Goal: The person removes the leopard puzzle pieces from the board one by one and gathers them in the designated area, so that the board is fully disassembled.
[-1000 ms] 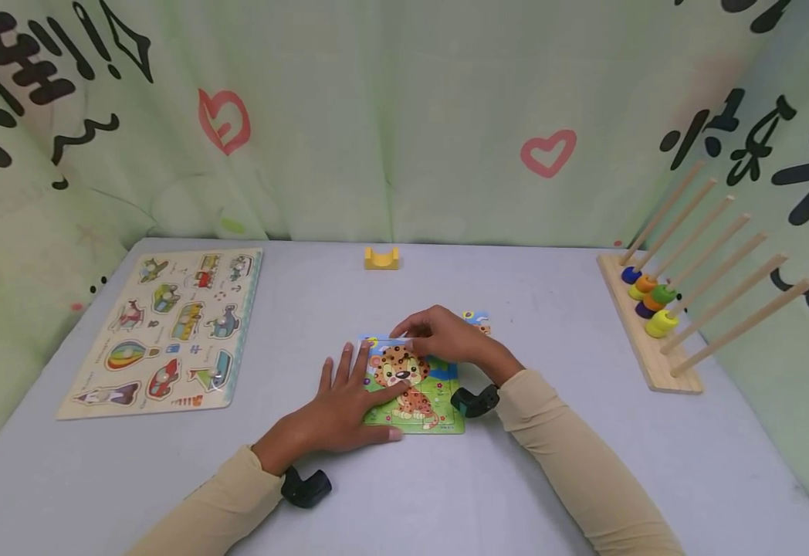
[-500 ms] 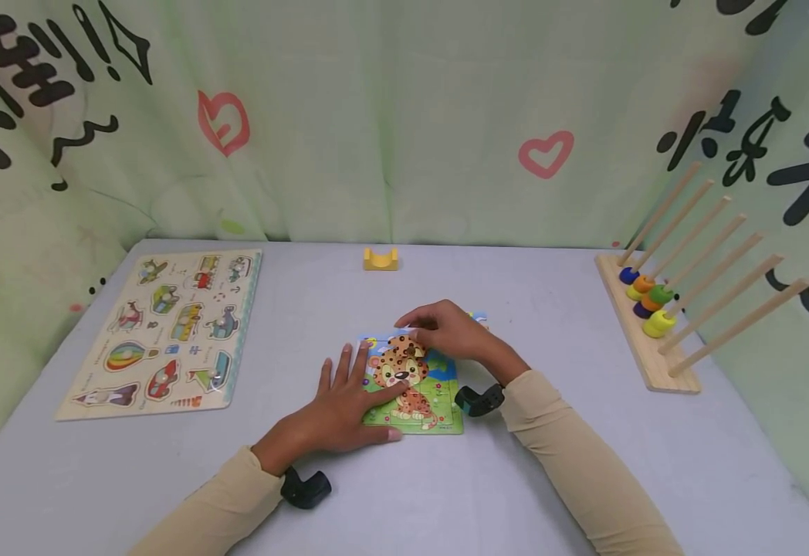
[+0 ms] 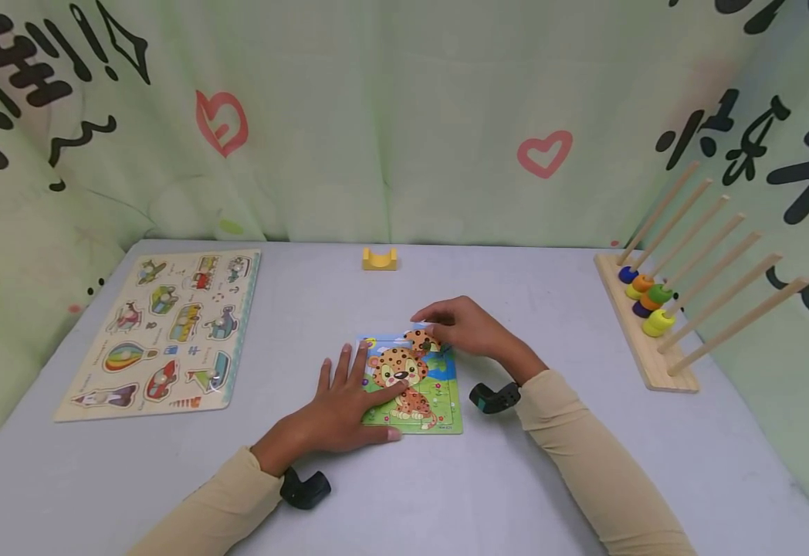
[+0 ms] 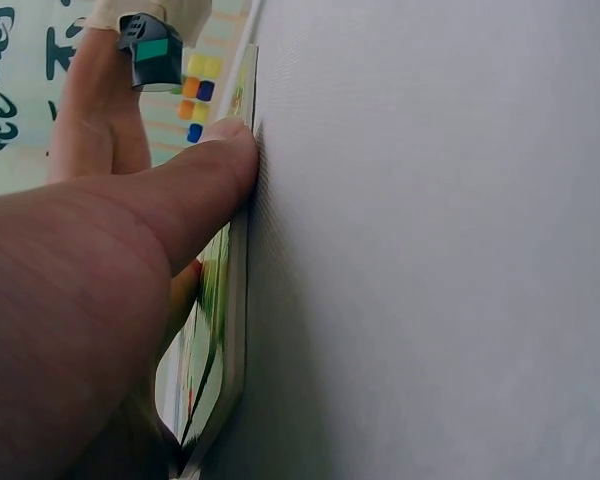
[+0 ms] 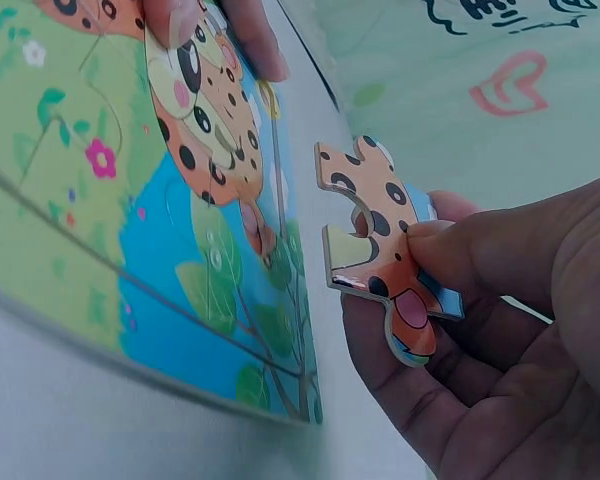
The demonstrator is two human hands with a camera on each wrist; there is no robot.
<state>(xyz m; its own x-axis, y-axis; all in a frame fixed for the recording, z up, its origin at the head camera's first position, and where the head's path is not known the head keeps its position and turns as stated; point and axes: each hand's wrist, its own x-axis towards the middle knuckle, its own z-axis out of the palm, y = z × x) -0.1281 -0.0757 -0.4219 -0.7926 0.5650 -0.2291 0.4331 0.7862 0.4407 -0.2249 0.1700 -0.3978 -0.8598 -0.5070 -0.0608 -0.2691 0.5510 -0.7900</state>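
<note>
A square leopard jigsaw puzzle point(image 3: 446, 413) lies on the white table in front of me. My left hand point(image 3: 345, 405) rests on its left side with fingers spread, and the thumb point(image 4: 215, 155) lies along its near edge in the left wrist view. My right hand point(image 3: 470, 328) is over the puzzle's far right corner, pinching a loose puzzle piece point(image 5: 380, 225) between thumb and fingers. That piece carries orange spotted fur, a pink-centred ear and a bit of blue. In the right wrist view it is held tilted, apart from the puzzle.
On the left lies a large picture board point(image 3: 168, 332) with vehicle shapes. A yellow notched block point(image 3: 380, 259) sits near the table's back edge. At the right stands a wooden peg base point(image 3: 675, 378) with upright rods and several coloured beads. A curtain point(image 3: 377, 154) hangs behind.
My right hand has lifted the puzzle piece and carried it right and slightly away. The loose bit seen earlier beyond that hand is now out of sight. My left hand stays put.
</note>
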